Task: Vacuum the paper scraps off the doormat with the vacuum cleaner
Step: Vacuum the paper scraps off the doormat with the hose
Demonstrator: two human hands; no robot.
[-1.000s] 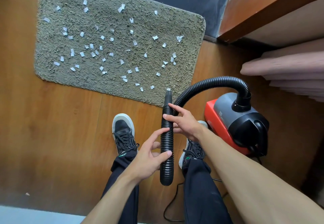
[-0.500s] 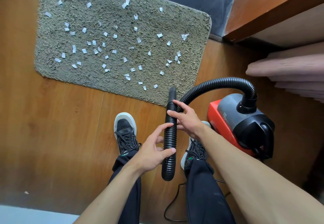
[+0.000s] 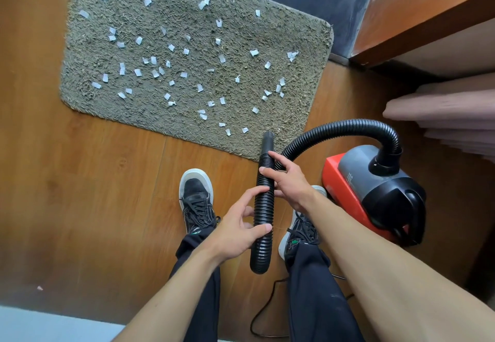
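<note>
Black hose (image 3: pixel 263 207) in left hand (image 3: pixel 235 232), seemingly right (image 3: pixel 290 183)

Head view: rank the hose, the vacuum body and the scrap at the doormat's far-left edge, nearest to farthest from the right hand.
1. Hose: gripped in the right hand itself.
2. Vacuum body: close by, on the hand's right.
3. Far-left scrap: across the doormat, up and to the left.

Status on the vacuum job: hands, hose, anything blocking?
Left hand and right hand both grip the hose. Nozzle at near edge of the doormat, paper scraps scattered across it. Nothing between nozzle and scraps.
</note>
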